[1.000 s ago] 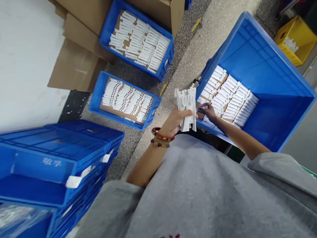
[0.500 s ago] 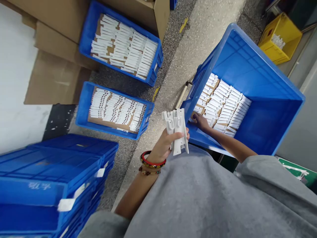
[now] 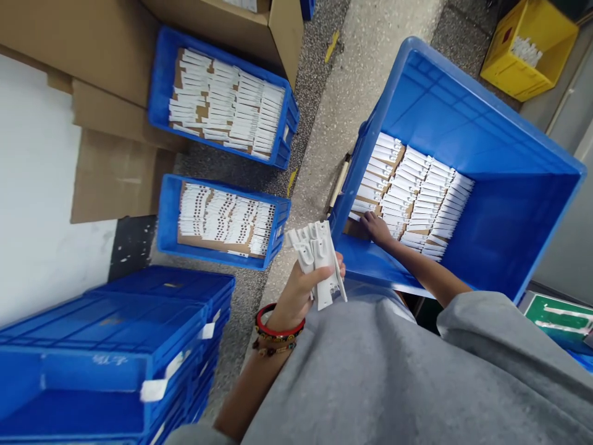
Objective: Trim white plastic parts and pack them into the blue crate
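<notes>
White plastic strips [image 3: 325, 256] stand as a slightly tilted bundle in the left hand [image 3: 299, 290], in front of the grey shirt [image 3: 361, 371] and near the close corner of a deep blue crate [image 3: 463, 117]. The left hand is closed around their lower part, the thumb pressed across the front and the other fingers behind. I judge each strip to be light and quite stiff, moulded in thin walls, so it should not bend much, but a narrow edge or the rounded clip-like end could perhaps crack under hard squeezing. The faces look smooth, so pieces in the bundle may slide on each other; a wide hold around the flat middle seems safer than holding by the shaped ends. For a single piece, I would pinch the long edges. Inside the crate, the right hand [image 3: 377, 228] reaches down to the end of one row of similar strips [image 3: 398, 198], beside brown cardboard [image 3: 354, 228]; its fingers are bent, but I cannot tell if they grip a piece. Farther left, two shallower blue crates [image 3: 169, 216] hold more rows, and a yellow bin [image 3: 503, 62] stands beyond.
</notes>
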A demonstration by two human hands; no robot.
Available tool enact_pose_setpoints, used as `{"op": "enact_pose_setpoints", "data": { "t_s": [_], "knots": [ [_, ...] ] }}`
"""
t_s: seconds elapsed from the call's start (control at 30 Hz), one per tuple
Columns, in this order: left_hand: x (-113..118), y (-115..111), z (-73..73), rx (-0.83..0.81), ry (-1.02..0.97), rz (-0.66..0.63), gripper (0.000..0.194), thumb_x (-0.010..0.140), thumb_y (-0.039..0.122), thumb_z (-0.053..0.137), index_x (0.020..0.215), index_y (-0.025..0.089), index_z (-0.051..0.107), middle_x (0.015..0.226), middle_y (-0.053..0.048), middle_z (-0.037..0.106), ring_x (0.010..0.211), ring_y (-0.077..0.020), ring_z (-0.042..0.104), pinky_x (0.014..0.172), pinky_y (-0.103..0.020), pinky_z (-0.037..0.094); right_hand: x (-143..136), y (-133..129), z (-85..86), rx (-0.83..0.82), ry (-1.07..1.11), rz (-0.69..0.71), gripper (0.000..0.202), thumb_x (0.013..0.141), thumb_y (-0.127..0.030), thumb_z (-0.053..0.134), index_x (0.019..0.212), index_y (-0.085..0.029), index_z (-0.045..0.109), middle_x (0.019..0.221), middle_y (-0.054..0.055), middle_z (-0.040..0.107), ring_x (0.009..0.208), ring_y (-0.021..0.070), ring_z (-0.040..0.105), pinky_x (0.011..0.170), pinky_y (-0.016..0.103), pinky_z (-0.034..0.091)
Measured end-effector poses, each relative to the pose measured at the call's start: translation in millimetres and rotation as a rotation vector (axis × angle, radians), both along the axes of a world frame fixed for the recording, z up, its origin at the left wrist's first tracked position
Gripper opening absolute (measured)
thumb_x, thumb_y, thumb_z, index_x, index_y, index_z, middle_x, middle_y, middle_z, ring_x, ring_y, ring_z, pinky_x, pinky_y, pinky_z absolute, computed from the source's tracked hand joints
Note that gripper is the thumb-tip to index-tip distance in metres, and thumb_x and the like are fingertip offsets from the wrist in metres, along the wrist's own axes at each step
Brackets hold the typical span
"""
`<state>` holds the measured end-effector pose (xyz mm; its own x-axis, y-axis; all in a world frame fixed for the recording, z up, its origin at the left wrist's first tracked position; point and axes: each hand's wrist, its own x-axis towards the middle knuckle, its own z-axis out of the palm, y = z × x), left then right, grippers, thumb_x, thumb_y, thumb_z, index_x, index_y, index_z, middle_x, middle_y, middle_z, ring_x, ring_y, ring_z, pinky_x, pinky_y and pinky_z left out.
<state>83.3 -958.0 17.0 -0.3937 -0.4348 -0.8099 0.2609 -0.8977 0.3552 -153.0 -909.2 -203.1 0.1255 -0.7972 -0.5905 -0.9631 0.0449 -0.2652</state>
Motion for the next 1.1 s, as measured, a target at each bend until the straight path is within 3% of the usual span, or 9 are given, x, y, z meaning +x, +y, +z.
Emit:
{"op": "enact_pose_setpoints", "data": {
  "t_s": [0.2,0.5,0.6,0.63,0.7,0.77,0.87,0.93,1.1],
  "knots": [
    [-5,3,2.9,-0.057,-0.084,-0.023,0.025,0.057,0.023,0.078,0.079,0.016,0.068,0.070,0.000,0.065,0.064,-0.0139,0.061,0.060,-0.024,0.050,-14,7,-5.5,-0.062,0.027,-0.051,0.025,0.093,-0.026,0.053,0.114,-0.014,0.054,0.120,0.018,0.054,0.109,0.0288,0.048,0.083,0.034,0.042],
    [-13,4,8.1,-0.193,-0.224,-0.118,0.017,0.065,0.026,0.075,0.078,0.016,0.070,0.079,-0.003,0.071,0.065,-0.0161,0.066,0.065,-0.028,0.055,-13,-3,-1.5,-0.096,-0.109,-0.170,0.014,0.091,-0.016,0.050,0.100,-0.016,0.060,0.108,0.015,0.062,0.099,0.0258,0.055,0.075,0.033,0.046],
    [-10,2,6.8,-0.202,-0.221,-0.163,0.018,0.065,0.027,0.075,0.078,0.015,0.070,0.078,-0.004,0.072,0.065,-0.0164,0.066,0.063,-0.027,0.055,-5,-11,36.2,-0.141,-0.207,-0.285,0.019,0.095,-0.026,0.049,0.109,-0.017,0.058,0.104,0.011,0.062,0.089,0.0210,0.058,0.074,0.031,0.049],
    [-8,1,6.6,-0.192,-0.216,-0.179,0.019,0.065,0.028,0.075,0.078,0.015,0.070,0.078,-0.004,0.072,0.064,-0.0163,0.066,0.062,-0.027,0.055,0,-14,57.2,-0.147,-0.306,-0.336,0.023,0.097,-0.031,0.046,0.113,-0.018,0.056,0.101,0.009,0.062,0.083,0.0183,0.059,0.072,0.030,0.050],
    [-7,-1,7.3,-0.174,-0.197,-0.213,0.020,0.065,0.029,0.074,0.079,0.015,0.070,0.077,-0.004,0.072,0.063,-0.0161,0.065,0.061,-0.027,0.055,12,-21,108.1,-0.108,-0.762,-0.494,0.028,0.099,-0.037,0.045,0.118,-0.020,0.055,0.094,0.005,0.063,0.074,0.0141,0.060,0.067,0.027,0.052],
    [-8,-3,8.7,-0.186,-0.181,-0.276,0.019,0.064,0.028,0.073,0.077,0.015,0.070,0.074,-0.004,0.071,0.062,-0.0171,0.065,0.061,-0.027,0.054,25,-27,160.1,0.007,-1.158,-0.515,0.034,0.096,-0.043,0.051,0.125,-0.026,0.055,0.105,0.004,0.061,0.078,0.0132,0.061,0.066,0.027,0.053],
    [-13,-6,10.6,-0.284,-0.245,-0.411,0.015,0.060,0.025,0.073,0.072,0.016,0.068,0.066,-0.003,0.069,0.063,-0.0188,0.064,0.061,-0.028,0.052,38,-33,211.7,0.015,-1.299,-0.546,0.040,0.085,-0.038,0.069,0.124,-0.032,0.059,0.116,0.004,0.056,0.084,0.0122,0.059,0.070,0.026,0.054],
    [-17,-8,10.9,-0.370,-0.330,-0.466,0.016,0.058,0.023,0.073,0.072,0.016,0.067,0.065,-0.001,0.069,0.063,-0.0189,0.063,0.062,-0.028,0.050,39,-33,221.3,-0.030,-1.332,-0.606,0.035,0.081,-0.034,0.074,0.114,-0.031,0.066,0.112,0.003,0.055,0.085,0.0116,0.058,0.071,0.025,0.054],
    [-18,-13,10.5,-0.441,-0.392,-0.567,0.025,0.054,0.024,0.075,0.078,0.017,0.069,0.069,0.000,0.069,0.065,-0.0193,0.061,0.063,-0.028,0.049,23,-30,207.7,0.005,-1.465,-0.841,0.019,0.078,-0.037,0.076,0.089,-0.022,0.072,0.094,0.002,0.059,0.069,0.0086,0.057,0.056,0.021,0.053]
  ]
}}
